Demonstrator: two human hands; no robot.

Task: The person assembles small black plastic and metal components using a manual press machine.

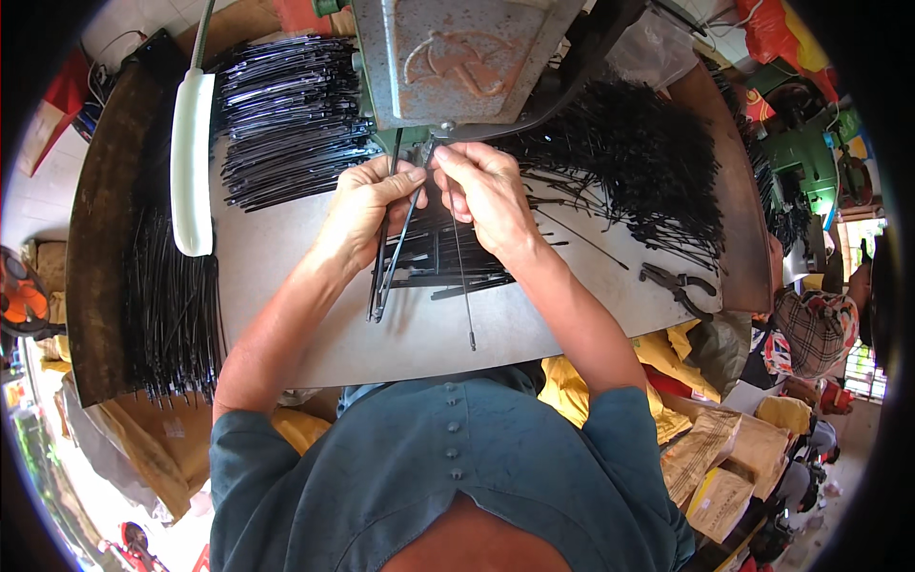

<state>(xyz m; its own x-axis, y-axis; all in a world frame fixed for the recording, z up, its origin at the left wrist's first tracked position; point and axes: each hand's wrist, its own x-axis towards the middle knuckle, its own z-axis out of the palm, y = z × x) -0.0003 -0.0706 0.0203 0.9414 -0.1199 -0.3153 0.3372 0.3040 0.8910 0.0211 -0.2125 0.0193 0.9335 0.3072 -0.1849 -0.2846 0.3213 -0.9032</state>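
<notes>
In the head view, a clear plastic bag [658, 50] lies beyond the right hand [486, 195], its contents too hard to make out. A red bag [770, 38] hangs farther off to the same side. Yellow bags [567, 381] and brown packages [696, 448], their contents hidden, are heaped behind and to the right of that hand.

Close together under a grey metal machine head [457, 67] with a raised, rust-toned emblem, both hands work with bent fingers. The left hand [372, 205], thumb pressed to fingers, grips a few thin black rods [376, 286] that slant down toward the person in a blue-green shirt [400, 458]. The right hand, fingers curled and tips pinched, has a single slim rod [472, 336] trailing from beneath it; the pinched end is partly hidden.

Similar dark rods lie on the pale bench [305, 329]: a loose pile [443, 253] just below the hands, a neat stack [286, 114] beyond the left, a tangled heap [658, 162] beyond the right. Black-handled pliers [679, 284] rest right of the right hand. A white lamp [193, 172] hangs left of the left hand; well past it sits an orange fan [21, 291].
</notes>
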